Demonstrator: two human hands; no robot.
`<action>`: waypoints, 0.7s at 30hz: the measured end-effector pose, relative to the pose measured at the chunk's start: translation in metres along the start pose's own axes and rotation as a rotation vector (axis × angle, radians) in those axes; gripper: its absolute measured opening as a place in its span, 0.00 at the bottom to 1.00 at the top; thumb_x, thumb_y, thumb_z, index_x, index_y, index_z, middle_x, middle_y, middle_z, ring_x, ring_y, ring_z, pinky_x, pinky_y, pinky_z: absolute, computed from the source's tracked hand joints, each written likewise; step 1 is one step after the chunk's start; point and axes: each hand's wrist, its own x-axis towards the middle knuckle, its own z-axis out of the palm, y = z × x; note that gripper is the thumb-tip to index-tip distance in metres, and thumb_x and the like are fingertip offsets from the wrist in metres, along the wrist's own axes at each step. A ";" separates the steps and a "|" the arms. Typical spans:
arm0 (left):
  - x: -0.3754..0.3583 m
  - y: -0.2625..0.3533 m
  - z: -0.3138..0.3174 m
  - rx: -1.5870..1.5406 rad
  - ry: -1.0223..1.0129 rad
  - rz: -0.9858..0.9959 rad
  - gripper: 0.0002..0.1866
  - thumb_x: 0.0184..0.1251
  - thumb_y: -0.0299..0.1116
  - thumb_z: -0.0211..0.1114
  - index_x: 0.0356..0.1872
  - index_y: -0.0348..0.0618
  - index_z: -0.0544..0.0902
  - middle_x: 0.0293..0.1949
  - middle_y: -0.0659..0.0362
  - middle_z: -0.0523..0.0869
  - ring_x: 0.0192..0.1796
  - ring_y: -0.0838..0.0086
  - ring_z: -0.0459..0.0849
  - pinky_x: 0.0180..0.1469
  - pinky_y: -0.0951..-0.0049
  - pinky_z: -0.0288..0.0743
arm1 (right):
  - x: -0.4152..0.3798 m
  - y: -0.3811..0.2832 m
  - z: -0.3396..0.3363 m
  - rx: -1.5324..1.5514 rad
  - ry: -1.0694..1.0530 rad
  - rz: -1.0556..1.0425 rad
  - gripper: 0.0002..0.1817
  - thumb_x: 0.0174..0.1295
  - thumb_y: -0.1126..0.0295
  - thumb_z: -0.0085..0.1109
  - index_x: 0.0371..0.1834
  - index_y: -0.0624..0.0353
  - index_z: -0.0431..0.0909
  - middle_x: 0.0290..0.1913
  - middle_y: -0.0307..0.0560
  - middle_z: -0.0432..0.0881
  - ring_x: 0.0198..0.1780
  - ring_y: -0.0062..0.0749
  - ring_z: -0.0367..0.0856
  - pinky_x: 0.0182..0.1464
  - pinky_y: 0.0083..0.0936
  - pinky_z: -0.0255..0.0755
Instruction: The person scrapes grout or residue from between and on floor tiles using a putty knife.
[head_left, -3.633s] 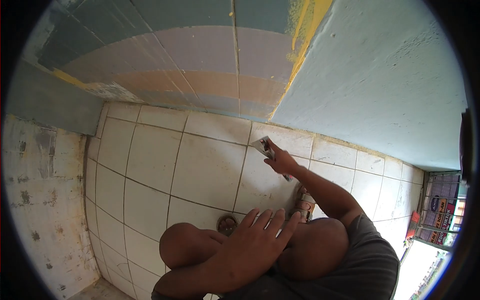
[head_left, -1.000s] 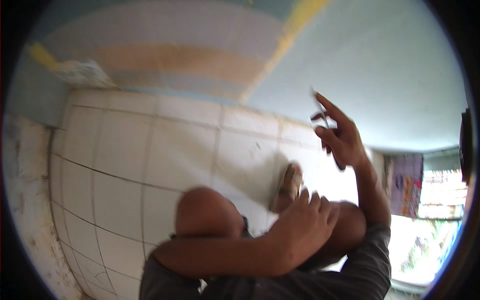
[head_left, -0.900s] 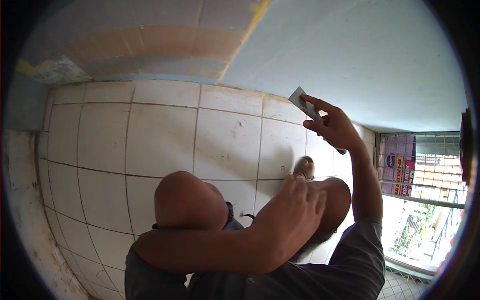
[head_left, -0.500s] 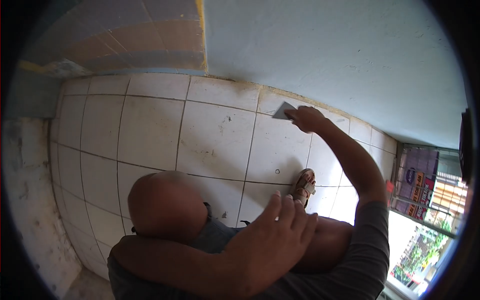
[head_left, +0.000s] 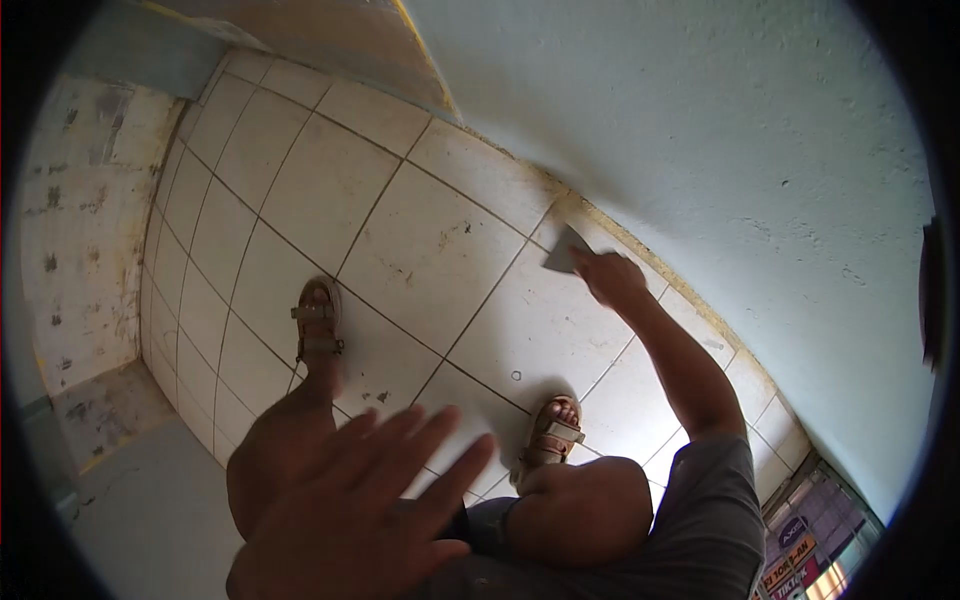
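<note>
the right hand (head_left: 612, 277), which was lifted a moment ago, now grips the flat grey metal scraper blade (head_left: 563, 251) against the white floor tile by the pale blue wall (head_left: 720, 150), left hand (head_left: 360, 520) spread open, empty.

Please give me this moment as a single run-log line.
right hand: holds scraper on floor tile by wall | left hand: open, empty, near knee

Single head-worn view, looking steeply down, close above tiled floor (head_left: 420, 250)
</note>
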 end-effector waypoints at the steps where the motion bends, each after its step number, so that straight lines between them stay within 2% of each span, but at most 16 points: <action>1: -0.009 0.000 0.008 0.000 -0.007 -0.010 0.41 0.74 0.54 0.74 0.78 0.33 0.77 0.71 0.41 0.85 0.73 0.48 0.84 0.77 0.53 0.76 | -0.026 0.024 0.021 0.034 0.035 0.005 0.25 0.84 0.51 0.58 0.82 0.32 0.76 0.53 0.58 0.92 0.54 0.58 0.93 0.54 0.53 0.87; 3: -0.035 -0.008 0.035 -0.261 0.101 -0.207 0.48 0.66 0.55 0.81 0.79 0.33 0.76 0.74 0.41 0.82 0.75 0.46 0.82 0.79 0.51 0.74 | -0.082 0.053 0.034 0.035 -0.032 0.111 0.29 0.82 0.50 0.61 0.84 0.29 0.74 0.51 0.59 0.92 0.53 0.57 0.93 0.55 0.53 0.87; 4: -0.044 -0.017 0.051 -0.367 0.180 -0.199 0.51 0.61 0.51 0.84 0.81 0.34 0.74 0.77 0.42 0.80 0.77 0.44 0.80 0.81 0.49 0.71 | -0.106 0.062 0.035 0.031 -0.031 0.109 0.29 0.82 0.50 0.61 0.84 0.29 0.74 0.51 0.59 0.92 0.53 0.57 0.93 0.55 0.53 0.87; 5: -0.052 -0.016 0.064 -0.367 0.191 -0.202 0.51 0.61 0.51 0.84 0.81 0.34 0.74 0.77 0.42 0.80 0.77 0.44 0.80 0.81 0.49 0.71 | -0.125 0.070 0.034 -0.016 -0.043 0.115 0.29 0.81 0.50 0.63 0.84 0.29 0.74 0.50 0.59 0.91 0.52 0.57 0.93 0.55 0.53 0.86; 7: -0.073 -0.003 0.092 -0.146 0.146 -0.482 0.52 0.59 0.48 0.85 0.83 0.36 0.73 0.78 0.43 0.80 0.78 0.45 0.79 0.81 0.51 0.70 | -0.137 0.080 0.037 -0.074 -0.068 0.109 0.30 0.80 0.50 0.66 0.84 0.29 0.74 0.48 0.59 0.90 0.51 0.56 0.93 0.54 0.53 0.86; 8: -0.083 0.002 0.109 -0.168 0.192 -0.548 0.53 0.58 0.47 0.85 0.84 0.38 0.71 0.77 0.42 0.80 0.79 0.45 0.78 0.81 0.52 0.70 | -0.140 0.082 0.039 -0.023 -0.019 0.092 0.32 0.78 0.50 0.68 0.84 0.29 0.74 0.48 0.58 0.90 0.50 0.56 0.93 0.54 0.53 0.86; 9: -0.092 0.010 0.118 -0.170 0.200 -0.566 0.53 0.58 0.47 0.85 0.84 0.38 0.71 0.77 0.42 0.80 0.79 0.45 0.78 0.81 0.52 0.70 | -0.131 0.083 0.033 0.029 0.058 0.070 0.33 0.77 0.49 0.70 0.84 0.29 0.74 0.47 0.57 0.90 0.50 0.56 0.92 0.54 0.53 0.86; 10: -0.104 0.022 0.126 -0.241 0.228 -0.666 0.52 0.58 0.47 0.85 0.83 0.39 0.72 0.76 0.42 0.81 0.78 0.45 0.79 0.81 0.52 0.71 | -0.120 0.078 0.032 0.031 0.122 0.041 0.34 0.77 0.51 0.69 0.85 0.28 0.72 0.47 0.57 0.89 0.49 0.56 0.92 0.54 0.53 0.85; 11: -0.119 0.037 0.131 -0.311 0.258 -0.773 0.52 0.58 0.47 0.85 0.83 0.39 0.73 0.75 0.41 0.82 0.78 0.45 0.80 0.80 0.51 0.71 | -0.108 0.068 0.030 0.025 0.127 0.008 0.34 0.77 0.51 0.69 0.85 0.28 0.72 0.47 0.57 0.89 0.49 0.56 0.92 0.54 0.53 0.85; 14: -0.176 0.082 0.138 -0.327 0.353 -0.889 0.53 0.55 0.44 0.87 0.82 0.37 0.73 0.75 0.42 0.82 0.75 0.41 0.81 0.77 0.49 0.75 | -0.046 0.020 0.022 0.100 0.208 -0.168 0.33 0.78 0.55 0.67 0.86 0.32 0.71 0.47 0.60 0.89 0.52 0.60 0.91 0.58 0.55 0.84; 16: -0.192 0.108 0.126 -0.324 0.393 -0.915 0.53 0.55 0.47 0.87 0.81 0.37 0.74 0.74 0.42 0.83 0.75 0.44 0.82 0.78 0.50 0.74 | -0.001 -0.025 0.018 0.145 0.228 -0.276 0.33 0.79 0.55 0.65 0.86 0.34 0.70 0.51 0.63 0.89 0.56 0.63 0.90 0.61 0.56 0.83; 18: -0.196 0.108 0.119 -0.313 0.430 -0.889 0.53 0.55 0.50 0.86 0.81 0.37 0.75 0.73 0.41 0.84 0.76 0.47 0.83 0.79 0.51 0.73 | 0.041 -0.075 0.008 0.170 0.226 -0.317 0.32 0.80 0.52 0.62 0.86 0.35 0.70 0.57 0.64 0.89 0.61 0.63 0.89 0.64 0.55 0.83; 20: -0.183 0.102 0.116 -0.319 0.397 -0.697 0.53 0.55 0.52 0.85 0.80 0.37 0.76 0.73 0.40 0.84 0.75 0.45 0.84 0.78 0.51 0.74 | 0.066 -0.114 0.007 0.124 0.207 -0.361 0.32 0.81 0.51 0.61 0.86 0.36 0.70 0.61 0.63 0.89 0.63 0.61 0.89 0.65 0.54 0.83; 21: -0.172 0.099 0.119 -0.334 0.414 -0.718 0.53 0.55 0.52 0.85 0.80 0.37 0.76 0.73 0.40 0.84 0.75 0.45 0.84 0.78 0.51 0.74 | 0.076 -0.132 0.003 0.077 0.182 -0.314 0.31 0.82 0.51 0.60 0.86 0.36 0.70 0.62 0.61 0.90 0.65 0.60 0.89 0.66 0.54 0.83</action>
